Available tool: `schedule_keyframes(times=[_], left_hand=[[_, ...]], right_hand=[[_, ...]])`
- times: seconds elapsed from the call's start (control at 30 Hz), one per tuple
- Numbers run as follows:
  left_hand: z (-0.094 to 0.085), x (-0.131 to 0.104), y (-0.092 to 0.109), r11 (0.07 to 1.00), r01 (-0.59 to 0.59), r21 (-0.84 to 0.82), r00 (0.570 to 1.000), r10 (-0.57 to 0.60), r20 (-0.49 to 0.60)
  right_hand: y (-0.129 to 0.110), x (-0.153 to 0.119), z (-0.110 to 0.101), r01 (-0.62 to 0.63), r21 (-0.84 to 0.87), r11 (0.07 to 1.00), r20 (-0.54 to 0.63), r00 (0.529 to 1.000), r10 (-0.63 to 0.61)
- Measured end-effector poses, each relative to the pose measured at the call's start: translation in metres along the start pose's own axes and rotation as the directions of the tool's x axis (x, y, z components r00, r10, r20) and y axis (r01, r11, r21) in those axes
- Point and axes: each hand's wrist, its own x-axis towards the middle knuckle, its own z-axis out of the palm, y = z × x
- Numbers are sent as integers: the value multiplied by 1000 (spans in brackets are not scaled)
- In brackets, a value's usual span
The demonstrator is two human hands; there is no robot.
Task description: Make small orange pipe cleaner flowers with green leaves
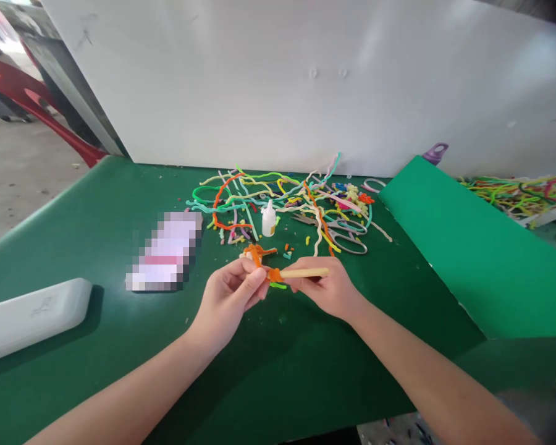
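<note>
My left hand [236, 284] is closed on an orange fuzzy piece [256, 252], pinched between thumb and fingers. My right hand [322, 287] holds a pale wooden stick [308, 272], with orange fuzzy material [275, 275] around its left end, close to my left fingertips. A bright green bit [278, 285] shows just under the stick. Beyond my hands stands a small white glue bottle [269, 221]. Scissors [347, 236] lie to its right, beside many tangled colored fuzzy stems [259, 196].
On the green table [134, 346], a phone [167, 250] and a long white case [37, 318] lie left. A green board [477, 259] lies at right, more stems [509, 201] beyond it. A white panel [278, 86] stands behind; a red chair [50, 108] is far left.
</note>
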Motion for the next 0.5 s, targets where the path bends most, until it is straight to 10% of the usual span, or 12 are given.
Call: schedule_keyframes(times=[0.2,0.3,0.5], left_hand=[[-3,1,4,966,-93,240,993,73,91],[-5,3,7,787,-254,562,966,175,192],[-8,5,6,458,-414,787,897,352,267]], right_hand=[[7,4,-8,-392,205,897,120,919,375],[9,8,-16,-523,244,817,275,845,458],[2,7,-21,-457,107,883,196,880,432]])
